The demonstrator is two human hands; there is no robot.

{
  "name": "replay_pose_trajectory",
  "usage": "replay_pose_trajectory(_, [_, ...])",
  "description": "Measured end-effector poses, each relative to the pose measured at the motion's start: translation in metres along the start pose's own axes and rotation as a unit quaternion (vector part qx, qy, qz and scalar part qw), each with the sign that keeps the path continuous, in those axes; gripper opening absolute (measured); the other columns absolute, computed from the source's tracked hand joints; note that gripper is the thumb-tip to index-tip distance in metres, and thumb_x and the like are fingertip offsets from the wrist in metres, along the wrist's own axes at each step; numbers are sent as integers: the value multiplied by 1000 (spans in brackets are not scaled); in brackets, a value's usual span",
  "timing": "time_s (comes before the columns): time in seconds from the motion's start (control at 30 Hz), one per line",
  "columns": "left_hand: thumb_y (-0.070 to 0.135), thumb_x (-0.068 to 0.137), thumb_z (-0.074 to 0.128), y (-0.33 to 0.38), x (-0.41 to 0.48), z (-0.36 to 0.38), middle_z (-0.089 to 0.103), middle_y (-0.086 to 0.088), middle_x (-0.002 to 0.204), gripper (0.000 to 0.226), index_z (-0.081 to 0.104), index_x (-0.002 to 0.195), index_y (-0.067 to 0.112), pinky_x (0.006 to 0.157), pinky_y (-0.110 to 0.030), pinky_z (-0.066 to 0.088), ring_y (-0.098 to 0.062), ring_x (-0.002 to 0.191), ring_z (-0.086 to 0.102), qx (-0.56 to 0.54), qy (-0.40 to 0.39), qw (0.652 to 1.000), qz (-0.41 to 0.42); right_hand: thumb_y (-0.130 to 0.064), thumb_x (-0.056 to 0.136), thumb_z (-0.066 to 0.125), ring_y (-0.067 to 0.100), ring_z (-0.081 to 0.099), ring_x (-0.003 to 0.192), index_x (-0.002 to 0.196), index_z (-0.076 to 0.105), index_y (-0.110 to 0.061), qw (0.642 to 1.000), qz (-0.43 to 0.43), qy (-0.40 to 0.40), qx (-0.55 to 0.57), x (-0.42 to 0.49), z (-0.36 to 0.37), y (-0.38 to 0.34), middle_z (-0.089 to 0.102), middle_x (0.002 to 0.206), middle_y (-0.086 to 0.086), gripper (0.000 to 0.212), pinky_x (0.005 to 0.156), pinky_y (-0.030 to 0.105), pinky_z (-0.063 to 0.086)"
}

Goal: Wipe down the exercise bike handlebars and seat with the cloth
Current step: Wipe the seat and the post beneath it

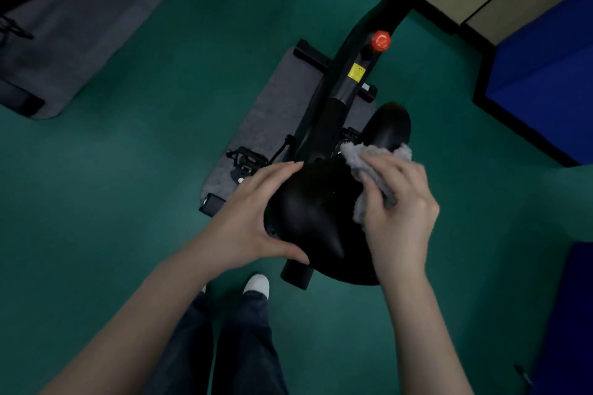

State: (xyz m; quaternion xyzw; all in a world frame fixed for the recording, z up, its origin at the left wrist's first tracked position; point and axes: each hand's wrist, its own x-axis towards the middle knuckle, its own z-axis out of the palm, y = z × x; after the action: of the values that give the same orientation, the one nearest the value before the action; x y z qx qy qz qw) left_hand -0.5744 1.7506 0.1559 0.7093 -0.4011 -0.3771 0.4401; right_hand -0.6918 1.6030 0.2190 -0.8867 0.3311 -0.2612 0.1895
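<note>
Our left hand (253,218) clamps the seat (314,212); our right hand (404,208) grips the cloth (359,160) against its right flank, nose pointing away.

Gym room, green floor (128,170), exercise bike (349,80), grey mat (272,112)

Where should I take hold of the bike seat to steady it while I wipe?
Grip the seat by its bare left edge, coming from the left, as the left hand does. That rim is rounded and free, while the cloth under the right hand takes the right side.
</note>
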Motion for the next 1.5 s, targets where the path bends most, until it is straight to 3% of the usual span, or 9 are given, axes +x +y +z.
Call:
replay_pose_trajectory(0.27, [66,42,79,0,0,2,22,33,144,118,21,142,46,112,-15,16,12,135,18,-14,9,1000,4,-1,85,66,18,60,109,104,71,-2,989,-73,-95,90,-34,-3,-10,68,107,4,20,99,30,45])
replay_pose_trajectory(0.4, [66,41,80,-3,-4,6,13,45,139,117,16,139,56,104,0,9,20,132,12,-35,16,999,-13,-1,86,63,19,61,108,106,70,0,997,-20,-35,72,-38,-8,-5,67,109,5,21,100,26,45])
replay_pose_trajectory(0.5, [69,41,80,-2,-4,6,14,46,139,115,16,135,61,110,-12,13,16,134,14,-45,21,999,-19,1,87,64,20,62,107,104,70,1,997,10,-5,75,-29,6,-17,68,108,7,18,100,27,46])
replay_pose_trajectory(0.63, [63,42,84,-2,-3,7,28,27,147,116,22,139,52,116,-29,20,5,138,22,-62,32,997,-16,0,86,65,14,59,109,104,71,-2,991,-28,-82,101,-33,8,-29,68,108,4,19,99,29,45])
replay_pose_trajectory(0.9, [70,40,80,-6,-2,8,23,31,147,115,17,136,63,118,-34,22,4,139,20,-59,30,998,-21,2,85,65,22,62,102,100,71,1,997,0,-38,69,-21,5,-20,69,102,8,15,96,28,46])
replay_pose_trajectory(1.03, [62,43,84,-6,-1,9,27,22,149,115,21,139,54,118,-37,23,-1,140,22,-72,38,997,-13,0,86,65,16,59,104,100,71,-2,992,-42,-90,80,-26,11,-33,68,102,5,16,96,31,46])
replay_pose_trajectory(1.3, [65,44,80,-7,-6,11,18,32,148,121,14,144,47,113,-18,16,6,139,15,-58,33,998,-21,2,86,65,18,60,101,99,70,-2,996,-26,-78,33,-10,8,-27,68,101,5,14,97,21,43])
replay_pose_trajectory(1.4, [69,43,77,-6,-10,15,12,39,144,120,11,141,49,109,-8,12,8,139,14,-65,54,996,-35,-2,88,64,14,59,98,98,71,-7,984,-41,-170,31,16,22,-35,68,97,0,13,91,8,37])
replay_pose_trajectory(1.5, [71,41,75,-5,-16,21,9,55,133,111,11,131,60,103,1,11,21,131,13,-88,88,991,-49,-4,89,63,10,59,98,97,70,-9,960,-99,-254,64,21,17,-29,66,97,-4,12,91,14,41])
